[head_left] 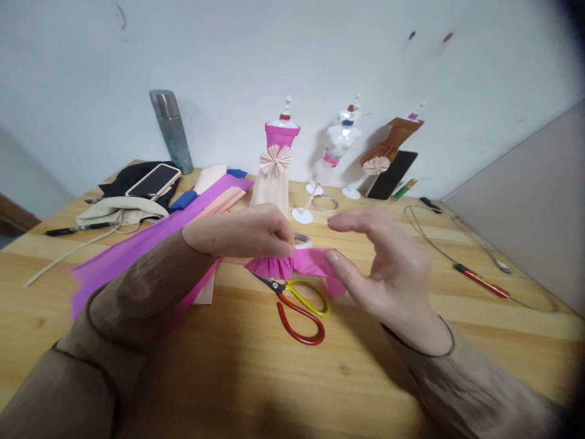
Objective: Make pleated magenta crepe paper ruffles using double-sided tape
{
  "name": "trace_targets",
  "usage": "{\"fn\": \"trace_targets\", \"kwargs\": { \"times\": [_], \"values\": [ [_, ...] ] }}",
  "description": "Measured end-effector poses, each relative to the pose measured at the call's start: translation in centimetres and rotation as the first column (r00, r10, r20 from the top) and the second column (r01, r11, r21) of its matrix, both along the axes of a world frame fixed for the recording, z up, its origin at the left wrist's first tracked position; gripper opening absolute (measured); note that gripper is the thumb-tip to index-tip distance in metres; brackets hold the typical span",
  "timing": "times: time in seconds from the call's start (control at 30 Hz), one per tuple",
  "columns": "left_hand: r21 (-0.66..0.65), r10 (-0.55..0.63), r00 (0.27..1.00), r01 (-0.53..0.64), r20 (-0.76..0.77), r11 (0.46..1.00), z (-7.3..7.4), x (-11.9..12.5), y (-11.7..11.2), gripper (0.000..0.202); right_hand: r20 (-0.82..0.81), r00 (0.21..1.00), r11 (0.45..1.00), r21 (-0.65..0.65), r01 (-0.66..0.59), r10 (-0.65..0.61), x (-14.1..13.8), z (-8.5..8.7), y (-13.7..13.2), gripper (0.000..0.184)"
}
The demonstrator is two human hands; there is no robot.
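Observation:
My left hand (247, 235) is closed in a pinch at the gathered end of a strip of pink crepe paper (311, 261). The pleats fan out below the fingers, and the flat tail of the strip runs to the right. My right hand (393, 268) is open, thumb and fingers spread apart; its thumb tip overlaps the edge of the strip, and whether it touches I cannot tell. Just under the paper lie scissors (277, 286) with one red and one yellow handle. A roll of tape (307, 245) sits behind the paper, partly hidden.
Small mannequins stand along the wall, one in a pink-and-cream paper dress (282, 137), one mostly bare (340, 141). Purple crepe paper (137, 250) stretches across the left. Beyond it are a phone (153, 181) and a flask (172, 131). A red-handled corded tool (482, 281) lies right.

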State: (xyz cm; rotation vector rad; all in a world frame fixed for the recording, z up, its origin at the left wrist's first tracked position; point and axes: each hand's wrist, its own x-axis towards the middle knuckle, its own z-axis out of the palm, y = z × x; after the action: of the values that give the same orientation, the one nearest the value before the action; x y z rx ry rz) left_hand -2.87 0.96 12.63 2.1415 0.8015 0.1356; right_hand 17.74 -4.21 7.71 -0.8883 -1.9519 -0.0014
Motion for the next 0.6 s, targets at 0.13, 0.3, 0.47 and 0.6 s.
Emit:
{"fn": "trace_targets", "kwargs": {
  "times": [0.13, 0.3, 0.47, 0.6],
  "values": [
    [-0.142, 0.023, 0.996, -0.011, 0.087, 0.99, -0.5, -0.5, 0.8, 0.024, 0.215, 0.957, 0.931, 0.265, -0.25, 0.195, 0.1, 0.1, -0.2, 0.024],
    [-0.31, 0.033, 0.98, 0.029, 0.195, 0.95, -1.1, -0.6, 1.3, 0.029, 0.386, 0.921, 0.908, 0.365, -0.206, 0.053, -0.7, -0.6, 0.2, 0.02],
    [-0.357, 0.045, 0.971, 0.043, 0.235, 0.933, -1.4, -0.5, 1.3, 0.032, 0.328, 0.941, 0.89, 0.398, -0.223, 0.089, -0.9, -0.9, 0.1, 0.017],
    [-0.327, 0.049, 0.973, 0.028, 0.225, 0.945, -1.5, -0.6, 1.4, 0.03, 0.358, 0.921, 0.881, 0.373, -0.29, 0.152, -0.4, -0.5, -0.4, 0.019]
  ]
}}
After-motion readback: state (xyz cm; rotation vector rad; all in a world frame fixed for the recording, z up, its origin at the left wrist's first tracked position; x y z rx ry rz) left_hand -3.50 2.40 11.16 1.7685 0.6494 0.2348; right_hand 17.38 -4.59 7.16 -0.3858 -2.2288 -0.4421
